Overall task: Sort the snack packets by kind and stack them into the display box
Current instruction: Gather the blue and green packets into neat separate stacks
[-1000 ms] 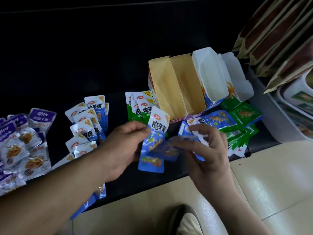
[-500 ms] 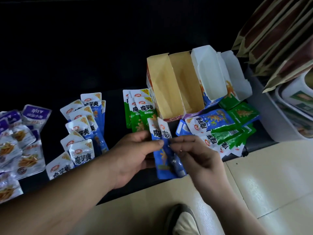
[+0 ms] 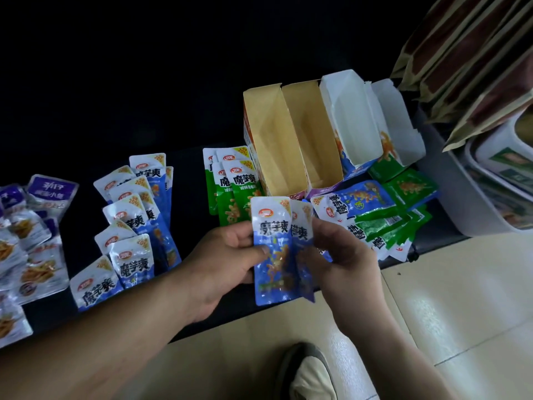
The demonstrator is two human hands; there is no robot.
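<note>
Two blue snack packets stand upright, one overlapping the other, between my hands. My left hand grips the front packet's left edge, thumb across its face. My right hand holds the back packet from the right. Behind them lie a brown display box with two bare compartments and a white display box. Sorted piles lie on the dark table: blue packets, green packets, purple packets. A mixed blue and green heap lies under the boxes at right.
Brown paper bags lean at the upper right over a white tub holding packaged goods. The table's front edge runs just under my hands; below it are pale floor tiles and my shoe.
The two blue packets went from a crossed, loose hold to upright and squared side by side. Both hands have closed in on them and moved slightly right.
</note>
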